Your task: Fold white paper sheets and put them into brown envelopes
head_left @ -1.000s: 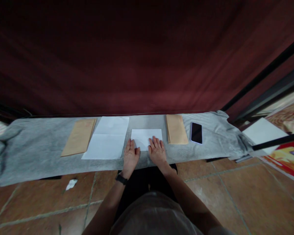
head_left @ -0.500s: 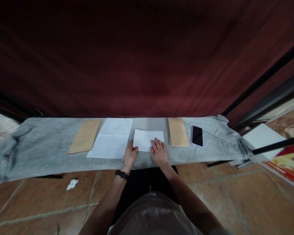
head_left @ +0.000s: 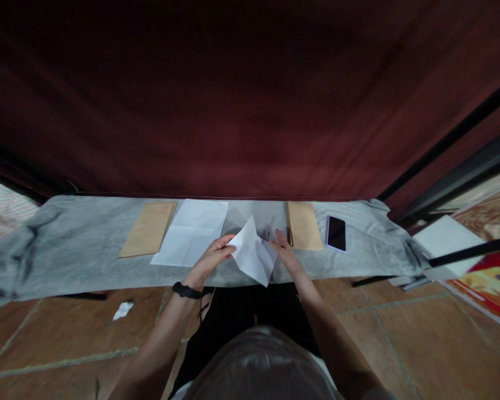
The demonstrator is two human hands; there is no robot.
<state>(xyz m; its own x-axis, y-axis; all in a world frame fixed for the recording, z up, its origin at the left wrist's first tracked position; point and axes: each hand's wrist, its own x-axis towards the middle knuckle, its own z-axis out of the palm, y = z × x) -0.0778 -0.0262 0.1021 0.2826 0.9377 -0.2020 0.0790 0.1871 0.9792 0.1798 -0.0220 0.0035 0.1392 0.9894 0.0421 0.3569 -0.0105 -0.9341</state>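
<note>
A folded sheet of white paper (head_left: 253, 256) is raised off the bench in front of me, tilted, with one corner pointing up and another hanging low. My left hand (head_left: 214, 256) pinches its left edge between thumb and fingers. At the paper's right edge is my right hand (head_left: 286, 254), fingers apart and the tips beside or lightly touching it. To the left, a larger creased stack or sheet of white paper (head_left: 191, 233) lies flat, next to brown envelopes (head_left: 147, 230). More brown envelopes (head_left: 306, 226) lie just beyond my right hand.
A phone (head_left: 336, 233) with a dark screen lies right of the envelopes. Grey cloth (head_left: 79, 239) covers the narrow bench, and a dark red curtain (head_left: 241, 139) hangs behind it. A crumpled white scrap (head_left: 123, 310) is on the tiled floor (head_left: 66, 333).
The folded paper lay flat under my hands before; now it is lifted and turned. My left hand has gripped its left edge, and my right hand has come off its top to the right side.
</note>
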